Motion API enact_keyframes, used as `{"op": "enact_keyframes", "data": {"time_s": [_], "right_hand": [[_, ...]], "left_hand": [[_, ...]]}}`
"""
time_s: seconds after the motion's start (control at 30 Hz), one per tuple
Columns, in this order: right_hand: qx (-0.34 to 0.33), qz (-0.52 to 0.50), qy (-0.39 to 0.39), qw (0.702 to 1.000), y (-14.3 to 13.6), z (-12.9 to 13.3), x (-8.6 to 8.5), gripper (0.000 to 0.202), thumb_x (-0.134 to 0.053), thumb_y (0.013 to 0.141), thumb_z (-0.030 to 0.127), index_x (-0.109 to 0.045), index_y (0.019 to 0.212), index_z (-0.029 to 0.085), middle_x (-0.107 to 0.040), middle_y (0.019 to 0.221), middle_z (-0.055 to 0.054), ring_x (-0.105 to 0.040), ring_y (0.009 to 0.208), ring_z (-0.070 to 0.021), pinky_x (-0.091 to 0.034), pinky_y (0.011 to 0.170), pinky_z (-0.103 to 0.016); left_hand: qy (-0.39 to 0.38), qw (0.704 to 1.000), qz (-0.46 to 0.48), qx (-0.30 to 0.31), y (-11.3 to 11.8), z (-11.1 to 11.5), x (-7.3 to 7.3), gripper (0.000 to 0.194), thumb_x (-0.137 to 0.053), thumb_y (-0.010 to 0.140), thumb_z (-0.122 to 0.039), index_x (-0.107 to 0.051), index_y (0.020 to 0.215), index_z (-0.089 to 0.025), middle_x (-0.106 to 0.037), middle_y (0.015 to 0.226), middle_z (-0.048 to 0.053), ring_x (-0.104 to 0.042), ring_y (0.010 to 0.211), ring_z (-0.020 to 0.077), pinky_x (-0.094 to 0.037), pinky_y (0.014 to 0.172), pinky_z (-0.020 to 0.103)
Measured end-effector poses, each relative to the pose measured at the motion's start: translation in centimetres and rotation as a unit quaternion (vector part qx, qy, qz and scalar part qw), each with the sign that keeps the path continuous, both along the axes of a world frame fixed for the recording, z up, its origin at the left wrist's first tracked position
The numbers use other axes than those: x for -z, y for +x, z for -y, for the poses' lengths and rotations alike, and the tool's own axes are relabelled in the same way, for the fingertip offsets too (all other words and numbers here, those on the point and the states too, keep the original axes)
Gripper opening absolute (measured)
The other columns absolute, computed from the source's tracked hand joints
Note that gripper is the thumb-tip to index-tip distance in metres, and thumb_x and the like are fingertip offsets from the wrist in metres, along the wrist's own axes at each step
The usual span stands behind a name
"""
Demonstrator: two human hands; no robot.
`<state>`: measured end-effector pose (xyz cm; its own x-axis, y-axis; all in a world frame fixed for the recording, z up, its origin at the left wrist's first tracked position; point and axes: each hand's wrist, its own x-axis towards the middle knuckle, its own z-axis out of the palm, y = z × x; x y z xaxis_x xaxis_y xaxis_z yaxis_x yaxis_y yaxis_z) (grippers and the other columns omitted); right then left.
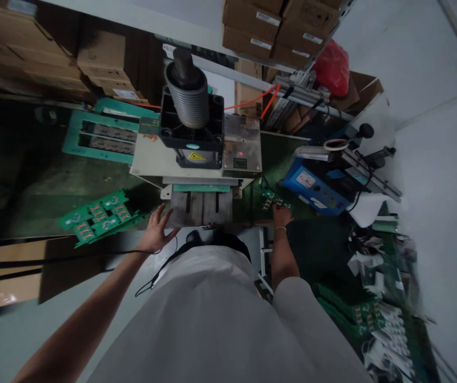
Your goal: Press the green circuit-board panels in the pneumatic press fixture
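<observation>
1. Left hand [157, 233]: forearm slants far-right; fingers spread open, beside press [196, 157] bed's left edge.
2. Right hand [282, 215]: arm extended far, at green circuit boards [268, 201] right of press; grip indeterminable.

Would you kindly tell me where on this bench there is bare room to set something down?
The green bench looks bare between the teal frame and the stacked circuit boards. A narrower patch lies between the press and blue machine, beyond the right hand. It is crowded around the blue machine; the left hand is beside the press bed.
</observation>
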<state>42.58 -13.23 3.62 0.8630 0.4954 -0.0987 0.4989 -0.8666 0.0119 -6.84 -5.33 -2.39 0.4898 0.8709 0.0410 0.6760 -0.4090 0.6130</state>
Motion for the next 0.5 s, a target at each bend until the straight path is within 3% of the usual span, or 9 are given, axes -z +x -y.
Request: {"op": "enact_keyframes", "data": {"time_s": [0.3, 0.5], "right_hand": [[-0.053, -0.030, 0.048, 0.997, -3.6, 2.0, -1.4, 0.035, -0.059, 0.091, 0.045, -0.075, 0.083, 0.014, -0.074, 0.097, -0.019, -0.067, 0.101, -0.0356, -0.049, 0.089, -0.047], [-0.080, -0.051, 0.067, 0.993, -6.7, 1.9, -2.6, 0.031, -0.064, 0.089, 0.046, -0.074, 0.087, 0.016, -0.075, 0.101, -0.016, -0.067, 0.104, -0.0329, -0.048, 0.091, -0.043]], "left_hand": [[0.015, 1.000, -0.015, 0.019, 1.4, -4.4, -0.9, 0.073, -0.071, 0.086, -0.048, -0.049, 0.150, -0.020, -0.039, 0.160, 0.024, -0.041, 0.149, 0.0446, -0.040, 0.120, 0.064], [0.027, 0.998, -0.021, 0.059, 2.8, -6.4, -0.9, 0.070, -0.068, 0.089, -0.045, -0.048, 0.149, -0.014, -0.041, 0.156, 0.025, -0.038, 0.151, 0.0420, -0.038, 0.121, 0.061]]}}
